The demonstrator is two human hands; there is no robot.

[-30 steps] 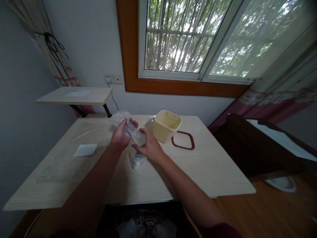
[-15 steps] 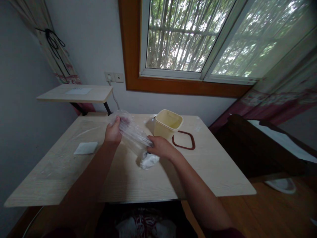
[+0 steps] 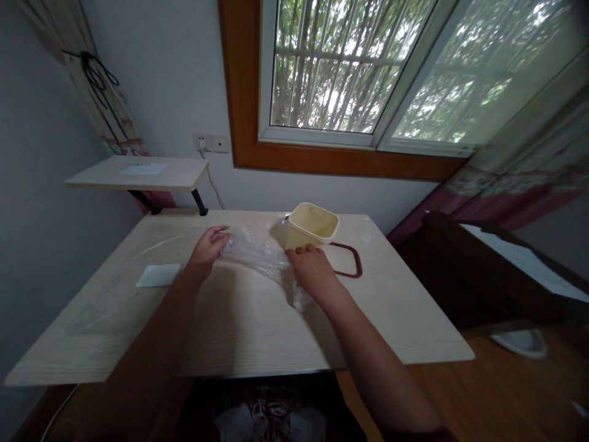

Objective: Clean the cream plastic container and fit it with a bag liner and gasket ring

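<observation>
A crumpled clear plastic bag (image 3: 260, 253) stretches between my hands, low over the desk. At its left end, my left hand (image 3: 208, 247) has its fingers bent round the edge of the film. My right hand (image 3: 313, 269) grips the other end, knuckles up, and covers part of it. A bunched piece of the bag hangs below the right hand. Just behind that hand stands a cream plastic container (image 3: 301, 232), open at the top. A brown-red square ring (image 3: 358, 263) lies flat beside the container, its left side hidden by my right hand.
A white paper square (image 3: 159, 275) rests on a clear sheet (image 3: 110, 301) at the desk's left. Behind it, a small raised shelf (image 3: 179, 175) on black legs holds another paper. More clear plastic (image 3: 279, 222) lies left of the container. A window (image 3: 340, 73) is beyond.
My hands have moved apart and lower, drawing the bag out longer and flatter. The right hand shifted right towards the container and ring, and the white bunched end is now mostly behind it.
</observation>
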